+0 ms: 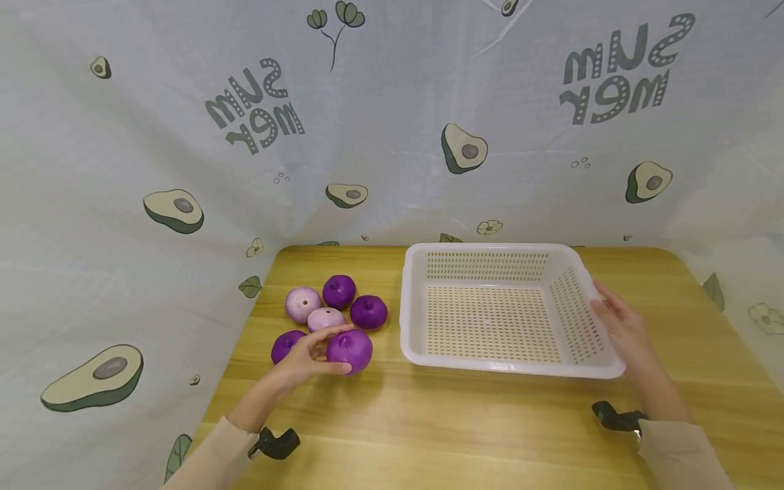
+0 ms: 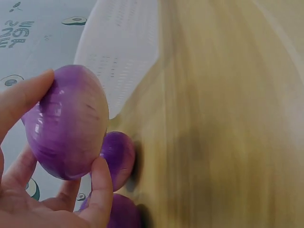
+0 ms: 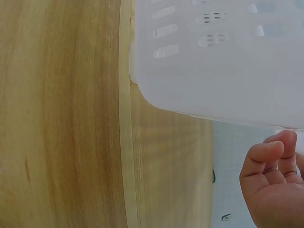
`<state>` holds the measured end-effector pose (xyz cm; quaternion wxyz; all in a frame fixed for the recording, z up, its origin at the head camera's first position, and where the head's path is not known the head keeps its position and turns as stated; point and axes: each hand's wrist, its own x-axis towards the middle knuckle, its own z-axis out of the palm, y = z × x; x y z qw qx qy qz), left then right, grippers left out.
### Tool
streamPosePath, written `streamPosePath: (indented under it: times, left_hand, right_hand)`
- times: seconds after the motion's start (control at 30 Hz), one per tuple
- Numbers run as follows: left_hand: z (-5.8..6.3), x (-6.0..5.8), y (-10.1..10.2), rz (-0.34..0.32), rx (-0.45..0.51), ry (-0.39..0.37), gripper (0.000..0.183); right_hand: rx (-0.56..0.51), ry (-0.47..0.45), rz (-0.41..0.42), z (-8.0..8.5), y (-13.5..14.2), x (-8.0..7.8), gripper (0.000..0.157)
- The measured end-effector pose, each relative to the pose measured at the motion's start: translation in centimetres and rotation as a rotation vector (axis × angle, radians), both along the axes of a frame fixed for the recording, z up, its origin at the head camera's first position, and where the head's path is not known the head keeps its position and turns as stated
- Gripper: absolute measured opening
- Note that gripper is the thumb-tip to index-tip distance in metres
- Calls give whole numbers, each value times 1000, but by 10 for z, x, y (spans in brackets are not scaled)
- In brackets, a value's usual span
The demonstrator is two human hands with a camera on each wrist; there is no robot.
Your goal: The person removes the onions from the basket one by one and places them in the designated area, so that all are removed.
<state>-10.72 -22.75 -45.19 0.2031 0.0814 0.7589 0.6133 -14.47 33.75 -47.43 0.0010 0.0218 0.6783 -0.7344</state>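
Note:
A purple onion (image 1: 350,352) is gripped between the thumb and fingers of my left hand (image 1: 306,358). In the left wrist view this onion (image 2: 69,121) has a glossy purple side and a paler side, and it is above the other onions. Around that hand are more dark purple onions (image 1: 369,312) and two pale ones (image 1: 303,304). A white plastic basket (image 1: 490,367) with slotted walls sits to the right. My right hand (image 1: 625,333) holds its right rim; in the right wrist view, curled fingers (image 3: 266,156) meet the rim's edge.
The wooden table (image 1: 465,422) runs beneath everything. A pale curtain (image 1: 392,122) printed with avocados hangs behind and along the sides. A black wrist mount (image 1: 277,444) is on the left wrist, and another mount (image 1: 615,416) on the right.

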Motion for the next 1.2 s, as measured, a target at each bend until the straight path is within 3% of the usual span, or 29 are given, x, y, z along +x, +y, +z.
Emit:
streamPosePath:
  times: [0.2, 0.43, 0.77, 1.2]
  left_hand:
    - [-11, 4, 2, 13, -21, -3, 68]
    - [-23, 5, 2, 28, -31, 10, 69]
    - [-33, 11, 5, 108, -77, 4, 70]
    - [-46, 11, 5, 136, -79, 29, 68]
  right_hand:
    - [51, -21, -14, 1, 0, -1, 60]
    - [27, -8, 5, 1, 1, -2, 60]
    - [33, -13, -7, 2, 0, -3, 59]
    - [25, -11, -5, 3, 1, -2, 60]
